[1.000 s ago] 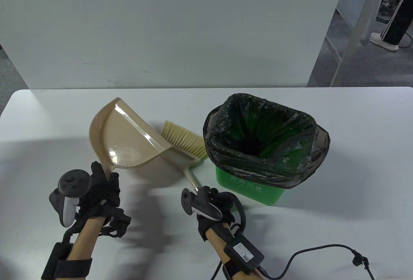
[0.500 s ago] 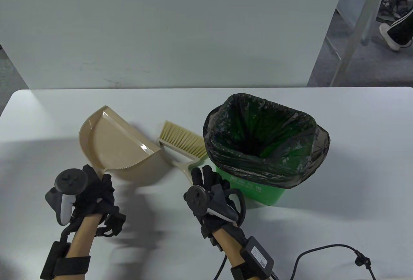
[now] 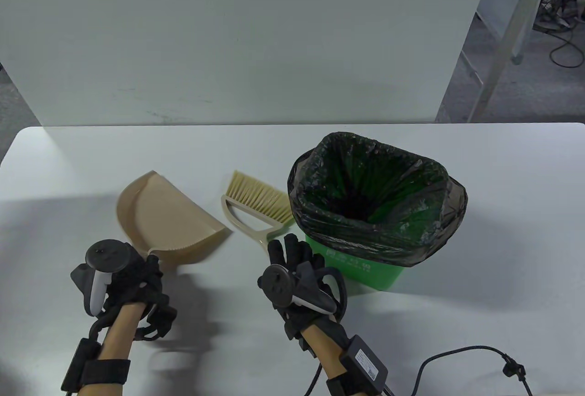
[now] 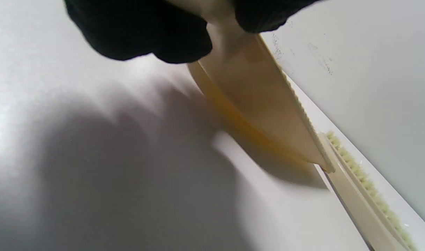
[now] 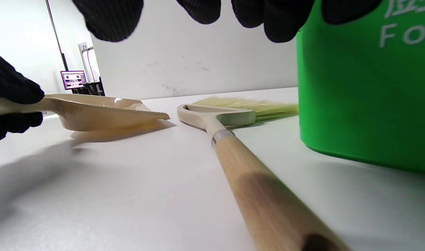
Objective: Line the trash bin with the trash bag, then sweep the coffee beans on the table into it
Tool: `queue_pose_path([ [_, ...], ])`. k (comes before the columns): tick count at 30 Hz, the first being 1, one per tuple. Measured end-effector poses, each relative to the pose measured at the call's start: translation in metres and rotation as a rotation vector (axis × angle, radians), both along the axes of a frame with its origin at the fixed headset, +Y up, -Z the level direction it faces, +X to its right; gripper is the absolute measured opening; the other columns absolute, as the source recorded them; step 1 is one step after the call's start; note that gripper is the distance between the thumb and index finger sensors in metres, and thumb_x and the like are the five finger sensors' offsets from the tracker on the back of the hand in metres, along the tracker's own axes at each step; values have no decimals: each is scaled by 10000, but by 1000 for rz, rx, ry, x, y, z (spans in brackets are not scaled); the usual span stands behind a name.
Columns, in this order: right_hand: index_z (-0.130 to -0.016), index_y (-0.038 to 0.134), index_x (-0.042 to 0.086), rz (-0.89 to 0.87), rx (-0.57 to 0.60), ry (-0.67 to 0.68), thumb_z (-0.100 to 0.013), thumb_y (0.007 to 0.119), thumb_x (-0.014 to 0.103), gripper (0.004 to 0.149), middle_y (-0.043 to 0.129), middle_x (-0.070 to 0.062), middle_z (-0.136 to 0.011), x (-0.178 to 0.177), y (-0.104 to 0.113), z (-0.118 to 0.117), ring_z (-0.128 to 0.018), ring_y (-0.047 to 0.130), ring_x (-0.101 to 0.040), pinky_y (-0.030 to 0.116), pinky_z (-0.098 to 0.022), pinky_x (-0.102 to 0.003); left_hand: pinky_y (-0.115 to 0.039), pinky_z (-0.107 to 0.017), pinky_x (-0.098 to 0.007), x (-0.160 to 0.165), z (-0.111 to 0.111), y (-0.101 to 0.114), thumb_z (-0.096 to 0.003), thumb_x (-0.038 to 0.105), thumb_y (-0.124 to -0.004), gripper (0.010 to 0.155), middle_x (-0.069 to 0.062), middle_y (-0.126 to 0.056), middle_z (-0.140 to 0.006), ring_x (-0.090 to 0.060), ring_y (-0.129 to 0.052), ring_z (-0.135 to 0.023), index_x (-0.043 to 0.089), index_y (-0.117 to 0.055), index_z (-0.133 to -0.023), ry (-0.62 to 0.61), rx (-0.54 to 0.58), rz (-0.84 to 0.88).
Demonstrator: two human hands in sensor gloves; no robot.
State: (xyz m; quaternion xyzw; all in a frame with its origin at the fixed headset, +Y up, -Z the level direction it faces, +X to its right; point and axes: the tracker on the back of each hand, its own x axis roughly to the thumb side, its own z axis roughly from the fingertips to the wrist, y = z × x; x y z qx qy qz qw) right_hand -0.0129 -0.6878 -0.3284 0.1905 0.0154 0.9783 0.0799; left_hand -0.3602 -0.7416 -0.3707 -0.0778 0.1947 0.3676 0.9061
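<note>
Your left hand (image 3: 137, 277) grips the beige dustpan (image 3: 167, 220) by its handle at about 7 o'clock on the tabletop (image 3: 502, 231), fingers (image 4: 146, 31) clamped round it, the pan held low with its toothed edge just beside the brush (image 3: 256, 206). Your right hand (image 3: 299, 272) hovers above the wooden brush handle (image 5: 261, 195) with fingers (image 5: 107, 17) spread apart and holding nothing (the brush lies flat), and the green trash bin (image 3: 361, 268), lined with the black trash bag (image 3: 452, 199), stands at 3 o'clock, touching the bristles

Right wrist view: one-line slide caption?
Open right hand above the brush lying beside the green bin; left hand holds dustpan.
</note>
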Motion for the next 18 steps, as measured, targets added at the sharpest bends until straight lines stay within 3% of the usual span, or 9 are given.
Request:
queue_pose_path([
  [18,-1153,269,-8,2,-63,-6,-627,545,453,752,236,-425,-1166,1,-2,-1,-990,414,-675,408,-628,-808,-761,-560,-642,5,-1,-1,-642,267,-621,790,-370,-410,-1111,-432,-797,-831,-120,-118,-1114,-38,-81,-1],
])
